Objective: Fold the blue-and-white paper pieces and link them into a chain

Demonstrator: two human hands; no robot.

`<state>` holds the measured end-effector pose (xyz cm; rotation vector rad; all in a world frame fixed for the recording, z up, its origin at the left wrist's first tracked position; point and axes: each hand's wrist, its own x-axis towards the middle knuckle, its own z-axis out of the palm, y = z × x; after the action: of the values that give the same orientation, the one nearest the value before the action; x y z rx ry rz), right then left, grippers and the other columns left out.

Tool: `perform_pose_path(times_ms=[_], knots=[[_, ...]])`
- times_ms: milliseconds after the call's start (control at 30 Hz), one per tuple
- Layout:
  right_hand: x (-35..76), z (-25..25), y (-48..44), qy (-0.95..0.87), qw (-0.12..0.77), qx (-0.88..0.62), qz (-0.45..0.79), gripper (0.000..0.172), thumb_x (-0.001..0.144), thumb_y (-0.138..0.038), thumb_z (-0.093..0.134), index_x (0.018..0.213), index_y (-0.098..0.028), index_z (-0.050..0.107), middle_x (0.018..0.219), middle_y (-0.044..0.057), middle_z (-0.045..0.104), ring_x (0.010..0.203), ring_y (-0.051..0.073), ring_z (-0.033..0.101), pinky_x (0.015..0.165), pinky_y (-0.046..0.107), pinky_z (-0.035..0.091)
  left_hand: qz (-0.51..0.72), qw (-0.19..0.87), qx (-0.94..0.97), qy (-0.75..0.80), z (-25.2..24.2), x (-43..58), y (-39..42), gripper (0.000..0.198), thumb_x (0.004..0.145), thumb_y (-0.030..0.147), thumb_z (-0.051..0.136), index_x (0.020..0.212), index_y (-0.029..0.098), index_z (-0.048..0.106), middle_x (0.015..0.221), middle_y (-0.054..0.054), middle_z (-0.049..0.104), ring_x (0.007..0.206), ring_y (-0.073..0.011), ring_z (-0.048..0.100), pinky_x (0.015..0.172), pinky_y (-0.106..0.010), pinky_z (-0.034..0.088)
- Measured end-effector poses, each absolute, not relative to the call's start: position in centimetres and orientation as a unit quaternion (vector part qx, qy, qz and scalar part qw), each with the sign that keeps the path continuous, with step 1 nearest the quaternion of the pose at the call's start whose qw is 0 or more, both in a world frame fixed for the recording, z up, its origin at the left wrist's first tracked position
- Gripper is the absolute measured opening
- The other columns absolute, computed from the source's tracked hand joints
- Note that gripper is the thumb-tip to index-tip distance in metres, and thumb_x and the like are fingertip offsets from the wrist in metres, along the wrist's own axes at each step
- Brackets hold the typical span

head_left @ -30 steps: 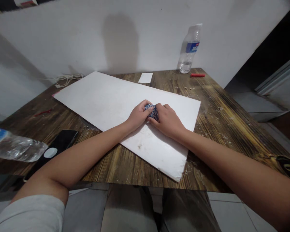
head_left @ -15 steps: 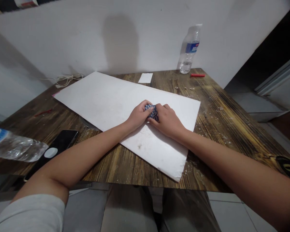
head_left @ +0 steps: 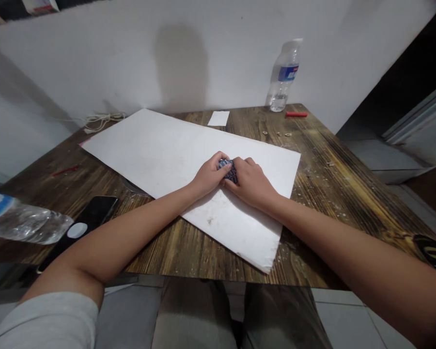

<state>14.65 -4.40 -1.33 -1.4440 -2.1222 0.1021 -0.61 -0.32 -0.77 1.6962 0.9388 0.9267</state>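
Note:
A small blue patterned piece of paper (head_left: 228,169) lies on a large white sheet (head_left: 160,150) that covers the middle of the wooden table (head_left: 341,189). My left hand (head_left: 210,175) pinches its left side with curled fingers. From the right, my right hand (head_left: 250,182) closes over it, fingers bent onto the paper. Both hands touch each other over the paper, and most of it is hidden beneath them.
A water bottle (head_left: 284,75) stands at the back right by the wall, with a red pen (head_left: 296,114) beside it. A small white slip (head_left: 218,118) lies behind the sheet. At the left edge are a lying bottle (head_left: 22,223), a black phone (head_left: 83,225) and a white cord (head_left: 101,118).
My hands have closed a little tighter over the blue paper, so less of it shows. The view has shifted slightly downward.

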Motion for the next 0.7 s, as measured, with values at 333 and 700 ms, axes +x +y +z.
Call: perform_pose_path(times_ms=[333, 700], knots=[[14.66, -1.52, -4.27, -0.797, 0.269, -0.539, 0.037, 0.018, 0.086, -0.035, 0.054, 0.094, -0.021, 0.045, 0.097, 0.012, 0.061, 0.093, 0.03, 0.049, 0.075, 0.04, 0.037, 0.372, 0.429, 0.729, 0.382, -1.17, -0.76, 0.03, 0.012, 0.089, 0.032, 0.057, 0.093, 0.022, 0.051, 0.084, 0.0, 0.054, 0.081, -0.0139, 0.049, 0.075, -0.029, 0.04], [14.63, -1.79, -4.13, -0.799, 0.271, -0.536, 0.026, 0.019, 0.087, -0.036, 0.052, 0.094, -0.021, 0.045, 0.098, 0.012, 0.061, 0.092, 0.029, 0.049, 0.074, 0.04, 0.035, 0.367, 0.422, 0.734, 0.386, -1.07, -0.74, 0.08, 0.012, 0.088, 0.031, 0.057, 0.093, 0.022, 0.05, 0.084, 0.0, 0.053, 0.081, -0.0141, 0.049, 0.075, -0.03, 0.04]])
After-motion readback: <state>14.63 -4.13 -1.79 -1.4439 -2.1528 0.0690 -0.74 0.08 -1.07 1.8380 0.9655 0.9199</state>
